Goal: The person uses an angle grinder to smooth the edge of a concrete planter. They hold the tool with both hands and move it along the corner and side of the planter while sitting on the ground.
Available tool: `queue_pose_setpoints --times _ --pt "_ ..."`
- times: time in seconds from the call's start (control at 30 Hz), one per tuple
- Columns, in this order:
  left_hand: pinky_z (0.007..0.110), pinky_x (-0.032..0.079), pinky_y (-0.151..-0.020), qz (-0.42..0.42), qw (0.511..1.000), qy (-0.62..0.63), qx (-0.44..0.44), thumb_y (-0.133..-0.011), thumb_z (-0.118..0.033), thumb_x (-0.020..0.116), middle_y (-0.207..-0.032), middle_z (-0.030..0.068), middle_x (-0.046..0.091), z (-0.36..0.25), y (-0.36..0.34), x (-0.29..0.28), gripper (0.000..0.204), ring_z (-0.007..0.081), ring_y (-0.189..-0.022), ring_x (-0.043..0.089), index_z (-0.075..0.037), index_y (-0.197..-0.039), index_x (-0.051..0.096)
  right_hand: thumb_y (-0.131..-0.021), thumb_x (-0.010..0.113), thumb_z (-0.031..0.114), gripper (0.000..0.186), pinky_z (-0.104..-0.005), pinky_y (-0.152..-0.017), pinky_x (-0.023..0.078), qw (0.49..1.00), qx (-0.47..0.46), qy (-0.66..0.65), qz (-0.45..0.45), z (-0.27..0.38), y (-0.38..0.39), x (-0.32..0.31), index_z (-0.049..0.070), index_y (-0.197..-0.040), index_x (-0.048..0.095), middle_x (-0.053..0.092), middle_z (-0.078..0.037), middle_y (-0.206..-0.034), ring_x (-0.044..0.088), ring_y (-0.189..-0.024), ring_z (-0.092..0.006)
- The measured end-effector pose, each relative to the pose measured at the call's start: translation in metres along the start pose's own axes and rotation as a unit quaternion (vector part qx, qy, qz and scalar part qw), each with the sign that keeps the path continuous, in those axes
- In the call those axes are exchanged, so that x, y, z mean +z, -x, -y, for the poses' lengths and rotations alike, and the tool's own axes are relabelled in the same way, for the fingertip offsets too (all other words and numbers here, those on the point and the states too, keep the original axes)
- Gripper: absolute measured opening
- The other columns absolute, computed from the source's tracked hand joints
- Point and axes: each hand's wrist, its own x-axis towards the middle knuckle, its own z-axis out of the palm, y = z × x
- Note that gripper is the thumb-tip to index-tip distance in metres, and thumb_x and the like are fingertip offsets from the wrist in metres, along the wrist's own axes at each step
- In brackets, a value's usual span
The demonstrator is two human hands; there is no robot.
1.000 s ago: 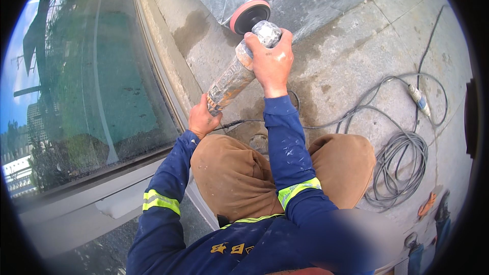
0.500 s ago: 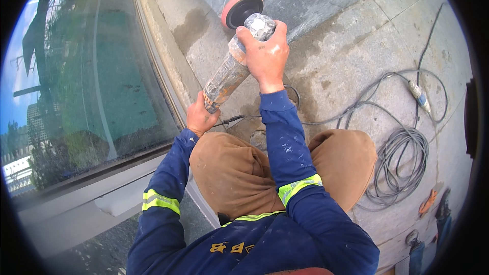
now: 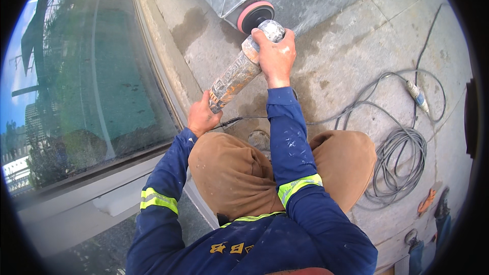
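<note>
Both of my hands hold an angle polisher [image 3: 235,77], its grey and orange body smeared with pale residue. My right hand [image 3: 277,57] is closed round the front of the body, just behind the metal head. At the rear end, where the cord comes out, my left hand [image 3: 202,117] grips the tool. A round pad [image 3: 255,17] with a pink rim and black backing sits on the head, close against the lower corner of a grey stone block [image 3: 326,0]. Whether the pad's face touches the stone is hidden.
A glass pane [image 3: 97,71] in a frame runs along the left. On the right, a coiled grey cable [image 3: 402,158] and a white-and-blue connector [image 3: 417,95] lie on the concrete. An orange item [image 3: 427,201] and another person's shoes [image 3: 442,203] show at lower right. Wet patches [image 3: 191,26] mark the floor.
The polisher's front end has swung to the right and slightly down, bringing the pad over to the block's corner. My right hand moved with it; the left barely shifted.
</note>
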Motion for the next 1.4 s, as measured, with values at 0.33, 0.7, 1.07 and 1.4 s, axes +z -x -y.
queue_pose_setpoints --times 0.33,0.7,1.07,1.4 --pt "0.053 0.053 -0.069 -0.046 0.997 0.056 0.028 -0.071 -0.017 0.076 -0.088 0.0252 0.07 0.01 0.005 0.0 0.064 0.0479 -0.081 0.066 -0.004 -0.127 0.049 -0.074 0.082 0.031 0.064 -0.0454 -0.085 0.053 0.996 -0.072 -0.06 0.009 0.011 0.015 0.007 -0.01 -0.115 0.054 0.07 -0.027 -0.097 0.07 -0.091 -0.0395" --pt "0.053 0.053 -0.07 -0.065 0.996 0.062 0.028 -0.071 -0.017 0.075 -0.085 0.025 0.07 0.004 0.002 0.003 0.063 0.0477 -0.082 0.066 -0.003 -0.126 0.049 -0.074 0.082 0.031 0.063 -0.0446 -0.083 0.054 0.995 -0.081 -0.05 0.008 0.019 0.014 0.004 -0.009 -0.114 0.054 0.071 -0.026 -0.096 0.071 -0.089 -0.0383" --pt "0.052 0.054 -0.072 -0.026 0.998 0.056 0.017 -0.071 -0.015 0.075 -0.088 0.0248 0.07 -0.013 0.0 -0.008 0.06 0.048 -0.085 0.066 -0.005 -0.125 0.05 -0.074 0.082 0.033 0.069 -0.0446 -0.088 0.053 0.999 -0.05 -0.003 -0.011 0.007 0.008 0.002 -0.011 -0.119 0.054 0.07 -0.028 -0.101 0.07 -0.095 -0.0406" --pt "0.054 0.053 -0.069 0.003 0.999 0.018 0.032 -0.072 -0.019 0.075 -0.082 0.0257 0.069 -0.014 -0.014 -0.006 0.063 0.0479 -0.079 0.066 -0.005 -0.127 0.047 -0.073 0.083 0.034 0.066 -0.0437 -0.09 0.052 1.0 0.002 -0.027 -0.011 0.0 -0.016 -0.002 -0.01 -0.116 0.058 0.069 -0.028 -0.105 0.069 -0.099 -0.0388"
